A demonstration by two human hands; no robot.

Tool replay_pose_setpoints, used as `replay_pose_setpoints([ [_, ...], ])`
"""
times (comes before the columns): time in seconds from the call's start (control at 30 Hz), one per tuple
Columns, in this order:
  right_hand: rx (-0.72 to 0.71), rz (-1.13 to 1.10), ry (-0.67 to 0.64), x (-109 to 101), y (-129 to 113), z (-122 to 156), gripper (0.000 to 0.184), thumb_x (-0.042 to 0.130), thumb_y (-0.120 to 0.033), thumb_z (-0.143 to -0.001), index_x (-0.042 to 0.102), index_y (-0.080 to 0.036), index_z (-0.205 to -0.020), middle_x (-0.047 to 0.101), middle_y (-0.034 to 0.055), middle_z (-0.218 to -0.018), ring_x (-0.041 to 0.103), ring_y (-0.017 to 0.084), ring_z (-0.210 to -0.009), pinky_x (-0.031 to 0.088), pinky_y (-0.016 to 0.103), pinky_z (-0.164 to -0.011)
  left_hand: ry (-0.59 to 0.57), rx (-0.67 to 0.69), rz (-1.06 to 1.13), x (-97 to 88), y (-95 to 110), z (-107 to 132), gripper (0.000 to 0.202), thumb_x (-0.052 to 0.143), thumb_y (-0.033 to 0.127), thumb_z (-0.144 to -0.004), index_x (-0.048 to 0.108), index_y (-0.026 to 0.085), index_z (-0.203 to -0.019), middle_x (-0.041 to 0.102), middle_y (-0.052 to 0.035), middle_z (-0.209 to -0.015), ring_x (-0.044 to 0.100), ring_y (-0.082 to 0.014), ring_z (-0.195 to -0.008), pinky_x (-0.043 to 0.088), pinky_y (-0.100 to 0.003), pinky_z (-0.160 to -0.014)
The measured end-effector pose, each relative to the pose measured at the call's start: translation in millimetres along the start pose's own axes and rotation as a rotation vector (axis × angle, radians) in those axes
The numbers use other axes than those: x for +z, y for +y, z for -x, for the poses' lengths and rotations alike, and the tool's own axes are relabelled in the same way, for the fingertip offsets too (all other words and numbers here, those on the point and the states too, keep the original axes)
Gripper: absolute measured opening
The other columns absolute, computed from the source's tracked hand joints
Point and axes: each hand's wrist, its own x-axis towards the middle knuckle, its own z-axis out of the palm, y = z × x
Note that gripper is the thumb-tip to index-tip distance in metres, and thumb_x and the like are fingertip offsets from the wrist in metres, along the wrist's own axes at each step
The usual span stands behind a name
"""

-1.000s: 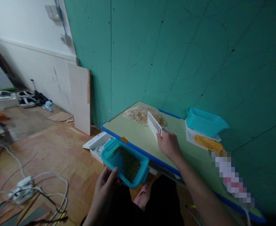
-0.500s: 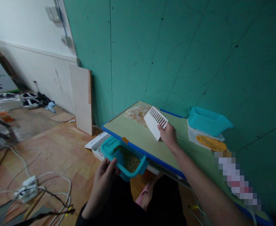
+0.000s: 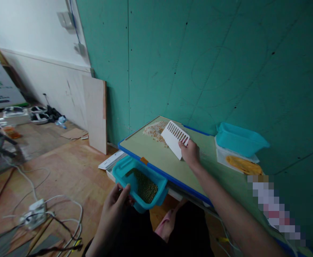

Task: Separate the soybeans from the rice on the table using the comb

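My left hand (image 3: 116,203) grips the near rim of a turquoise plastic container (image 3: 160,192), held just below the table's front edge. Small green beans (image 3: 145,187) lie along its right side and bottom. In my right hand (image 3: 190,152) is a white flat scraper (image 3: 172,142) with a row of slots, pinched at its right end and tilted over the table. Its left edge is at a spread of mixed pale grains and yellow-orange kernels (image 3: 152,131), part of which it hides.
The blue-edged table (image 3: 135,142) stands against a green wall. At its right are another turquoise bin (image 3: 242,139) on a white tray and a yellow cloth-like item (image 3: 243,165). A white box (image 3: 111,160) lies below. Cables and a power strip (image 3: 35,214) cover the floor at left.
The view has shifted slightly. The container has moved a little to the left in my left hand, and the scraper has moved slightly left over the grains.
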Motion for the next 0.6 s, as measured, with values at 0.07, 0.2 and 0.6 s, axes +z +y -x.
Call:
replay_pose_setpoints([
  [0.07, -0.010, -0.026, 0.021, 1, 3, 1, 0.023, 0.060, -0.033, -0.082, 0.071, -0.013, -0.087, 0.075, 0.0168, -0.090, 0.068, 0.027, -0.081, 0.046, 0.033, -0.066, 0.012, 0.005, -0.023, -3.7, 1, 3, 0.035, 0.078, 0.049, -0.075, 0.063, 0.018, -0.075, 0.058, 0.0027, -0.059, 0.053, -0.0118, -0.053, 0.043, -0.022, -0.050],
  [0.2, -0.015, -0.082, 0.038, 3, 10, 1, 0.025, 0.060, -0.037, -0.079, 0.070, -0.014, -0.081, 0.075, 0.0150, -0.084, 0.067, 0.025, -0.075, 0.045, 0.032, -0.063, 0.024, -0.005, -0.017, -6.1, 2, 6, 0.036, 0.080, 0.049, -0.073, 0.063, 0.017, -0.073, 0.057, 0.0027, -0.057, 0.052, -0.0112, -0.052, 0.042, -0.021, -0.049],
  [0.6, -0.057, -0.087, -0.020, 5, 11, -7, 0.026, 0.061, -0.039, -0.082, 0.070, -0.015, -0.077, 0.073, 0.0106, -0.074, 0.066, 0.022, -0.070, 0.041, 0.028, -0.059, -0.028, -0.016, 0.085, -5.2, -16, 6, 0.031, 0.078, 0.044, -0.078, 0.061, 0.018, -0.075, 0.061, 0.0022, -0.060, 0.056, -0.0116, -0.053, 0.046, -0.022, -0.053],
])
